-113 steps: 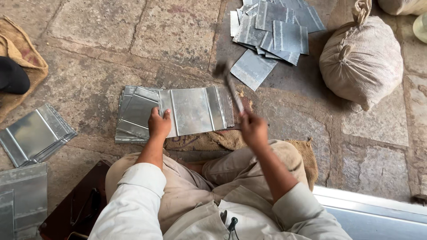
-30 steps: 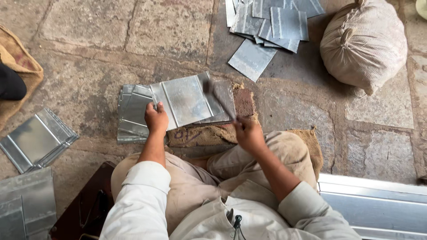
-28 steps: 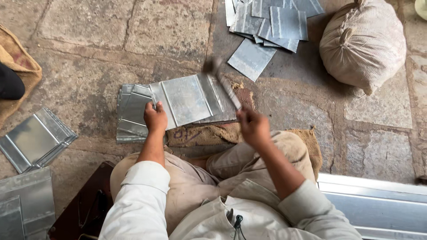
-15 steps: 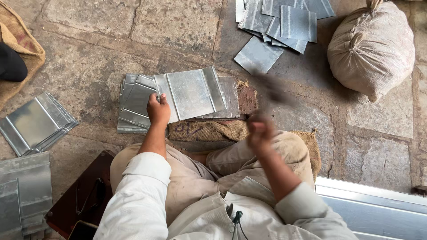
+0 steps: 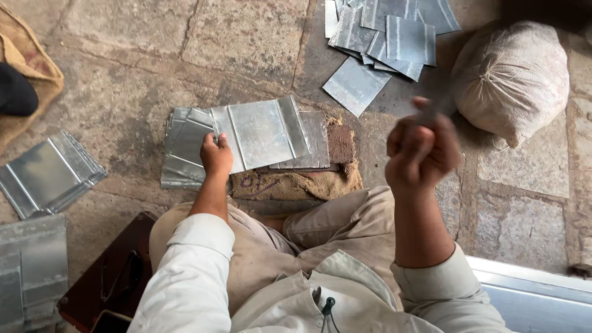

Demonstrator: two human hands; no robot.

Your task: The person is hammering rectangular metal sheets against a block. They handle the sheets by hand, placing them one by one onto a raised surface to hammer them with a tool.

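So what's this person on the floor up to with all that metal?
A seated person is working sheet metal on a stone floor. The left hand presses a folded metal sheet flat on a block wrapped in sacking. The right hand is raised in a fist around a blurred tool. More sheets lie stacked nearby, beside a tied sack.

A folded metal sheet (image 5: 262, 132) lies on a stack of sheets (image 5: 185, 148) over a burlap-covered block (image 5: 296, 182) at centre. Loose sheets (image 5: 382, 37) lie at 12 o'clock, a sack (image 5: 512, 80) at 2, another stack (image 5: 46, 172) at 9.
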